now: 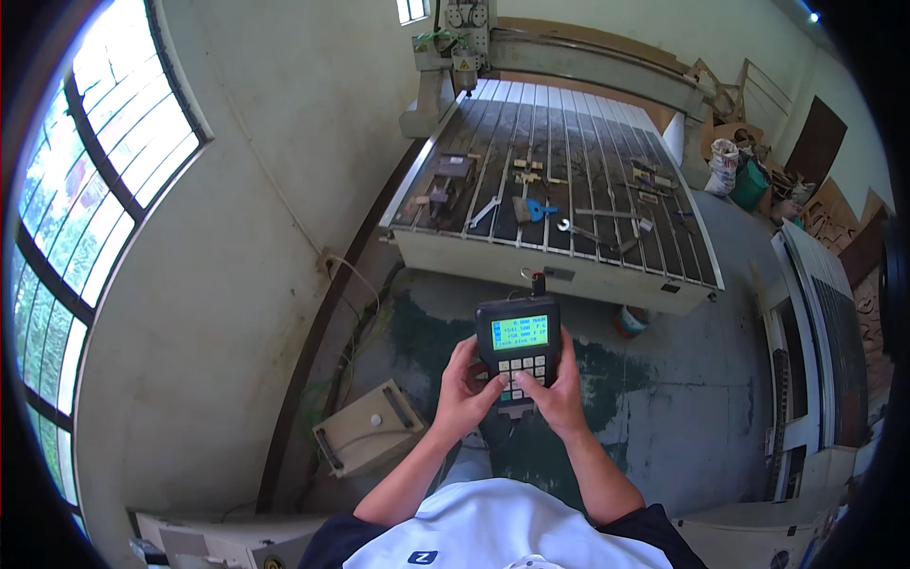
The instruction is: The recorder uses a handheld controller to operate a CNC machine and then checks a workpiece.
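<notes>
Both my hands hold a black handheld CNC controller (485,331) upright in front of my body. It has a lit green screen (519,332) and a keypad of pale keys. My left hand (465,384) grips its left side, with the thumb over the lower keys. Around the right side wraps my right hand (559,384), its thumb also on the keypad. Whether either thumb presses a key, I cannot tell. A red-topped stick (538,283) stands at the controller's top edge. A cable connector (516,412) hangs from its bottom.
Ahead stands a CNC router's slotted bed (531,123) with a brush (538,210), a wrench (484,211) and other tools on it. Its spindle (465,74) is at the far left corner. A beige box (368,429) sits on the floor at left; sacks (724,166) lie far right.
</notes>
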Available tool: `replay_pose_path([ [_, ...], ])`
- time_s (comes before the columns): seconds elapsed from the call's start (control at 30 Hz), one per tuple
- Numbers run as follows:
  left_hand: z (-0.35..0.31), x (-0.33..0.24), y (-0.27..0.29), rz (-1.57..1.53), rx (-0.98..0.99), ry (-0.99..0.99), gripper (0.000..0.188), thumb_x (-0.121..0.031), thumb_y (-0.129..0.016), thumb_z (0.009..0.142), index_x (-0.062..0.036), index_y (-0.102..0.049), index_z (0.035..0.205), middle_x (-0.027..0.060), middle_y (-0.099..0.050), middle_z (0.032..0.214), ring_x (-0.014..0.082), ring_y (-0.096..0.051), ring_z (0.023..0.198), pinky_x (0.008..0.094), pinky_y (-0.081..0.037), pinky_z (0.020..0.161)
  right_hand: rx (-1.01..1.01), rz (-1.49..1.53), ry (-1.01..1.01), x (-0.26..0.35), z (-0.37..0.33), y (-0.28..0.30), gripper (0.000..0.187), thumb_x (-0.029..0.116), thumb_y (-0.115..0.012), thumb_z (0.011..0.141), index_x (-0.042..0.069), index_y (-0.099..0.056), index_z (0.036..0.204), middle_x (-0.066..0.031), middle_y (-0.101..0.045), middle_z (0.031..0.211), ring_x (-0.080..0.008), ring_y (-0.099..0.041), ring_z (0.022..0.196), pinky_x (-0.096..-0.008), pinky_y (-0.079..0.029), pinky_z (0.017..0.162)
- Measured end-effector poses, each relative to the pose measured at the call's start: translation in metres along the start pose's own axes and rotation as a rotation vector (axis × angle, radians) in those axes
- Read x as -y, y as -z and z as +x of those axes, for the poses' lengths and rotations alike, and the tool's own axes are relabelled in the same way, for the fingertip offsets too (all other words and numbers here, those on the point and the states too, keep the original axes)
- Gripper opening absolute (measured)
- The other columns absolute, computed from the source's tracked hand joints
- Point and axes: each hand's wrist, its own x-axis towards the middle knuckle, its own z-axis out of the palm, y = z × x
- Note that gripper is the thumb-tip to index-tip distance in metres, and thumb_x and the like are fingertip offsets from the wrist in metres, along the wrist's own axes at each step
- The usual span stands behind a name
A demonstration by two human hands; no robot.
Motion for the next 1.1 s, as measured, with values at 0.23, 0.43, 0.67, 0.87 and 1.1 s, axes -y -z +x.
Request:
replay_pose_path([
  [0.23,0.079,0.014,0.027,0.102,0.034,-0.034,0.054,0.004,-0.062,0.076,0.0040,-0.038,0.125,0.0069,-0.041,0.113,0.0161,-0.055,0.099,0.0260,-0.049,0.079,-0.036,-0.044,0.054,-0.027,0.080,-0.010,0.076,0.007,-0.069,0.071,-0.003,-0.025,0.133,-0.0134,-0.047,0.118,-0.0184,-0.048,0.109,-0.0307,-0.041,0.092],
  [0.43,0.125,0.019,0.043,0.090,0.029,-0.007,0.053,0.006,-0.061,0.076,0.0036,-0.038,0.124,0.0063,-0.043,0.110,0.0147,-0.056,0.097,0.0247,-0.050,0.076,-0.036,-0.092,0.084,-0.039,0.128,-0.018,0.076,0.006,-0.068,0.071,-0.002,-0.025,0.132,-0.0133,-0.048,0.116,-0.0185,-0.050,0.107,-0.0307,-0.042,0.091],
  [0.67,0.154,0.029,0.047,0.081,-0.011,0.002,0.053,0.007,-0.060,0.075,0.0028,-0.038,0.124,0.0064,-0.044,0.111,0.0148,-0.055,0.098,0.0263,-0.048,0.078,-0.008,-0.073,0.007,-0.054,0.162,-0.013,0.076,0.007,-0.069,0.071,-0.002,-0.025,0.132,-0.0132,-0.049,0.115,-0.0183,-0.050,0.106,-0.0304,-0.043,0.090],
  [0.87,0.163,0.031,0.040,0.063,-0.060,-0.005,0.054,0.007,-0.061,0.075,0.0024,-0.039,0.124,0.0063,-0.045,0.112,0.0148,-0.055,0.097,0.0268,-0.046,0.080,0.043,-0.056,0.002,-0.056,0.177,-0.004,0.077,0.008,-0.069,0.070,-0.002,-0.025,0.132,-0.0136,-0.048,0.116,-0.0190,-0.050,0.107,-0.0312,-0.042,0.091],
  [1.1,0.172,0.039,0.030,0.079,-0.081,-0.012,0.056,0.004,-0.063,0.074,0.0031,-0.039,0.124,0.0083,-0.043,0.112,0.0164,-0.056,0.095,0.0250,-0.049,0.073,0.066,-0.055,0.003,-0.058,0.186,0.008,0.076,0.007,-0.069,0.070,-0.002,-0.025,0.132,-0.0141,-0.048,0.116,-0.0199,-0.049,0.107,-0.0314,-0.041,0.092],
])
